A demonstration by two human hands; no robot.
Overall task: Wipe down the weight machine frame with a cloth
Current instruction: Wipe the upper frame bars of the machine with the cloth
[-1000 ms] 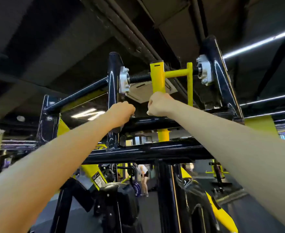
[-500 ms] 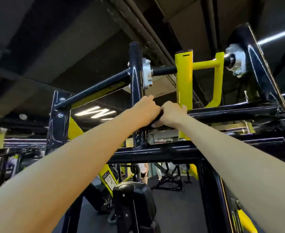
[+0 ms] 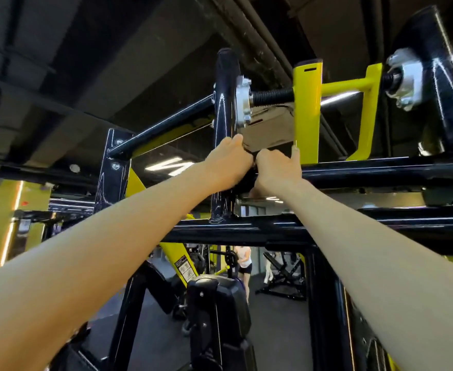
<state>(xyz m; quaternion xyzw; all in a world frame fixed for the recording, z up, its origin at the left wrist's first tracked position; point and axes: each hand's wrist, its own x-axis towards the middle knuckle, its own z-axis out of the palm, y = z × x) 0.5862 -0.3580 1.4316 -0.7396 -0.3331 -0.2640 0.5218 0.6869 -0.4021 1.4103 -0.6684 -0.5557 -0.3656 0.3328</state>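
Observation:
Both my arms reach up to the black upper crossbar [image 3: 380,170] of the weight machine frame. My left hand [image 3: 226,163] and my right hand [image 3: 277,168] sit side by side where the bar meets the black upright post [image 3: 225,103]. A dark cloth [image 3: 246,179] is bunched between them and is hard to tell from the black metal. The fingers of each hand curl over the bar's top and grip the cloth. A thumb shows under the bar. A yellow lever arm [image 3: 307,111] stands just right of my right hand.
A threaded black axle [image 3: 270,97] with silver bearing housings [image 3: 404,81] runs above my hands. A lower black beam [image 3: 327,228] crosses beneath. The padded seat back [image 3: 217,303] is below, and a person [image 3: 244,261] stands among other machines on the gym floor.
My hands have come together from a small gap apart to the bar's left end by the upright. The view has shifted, so the frame sits further right and looks larger.

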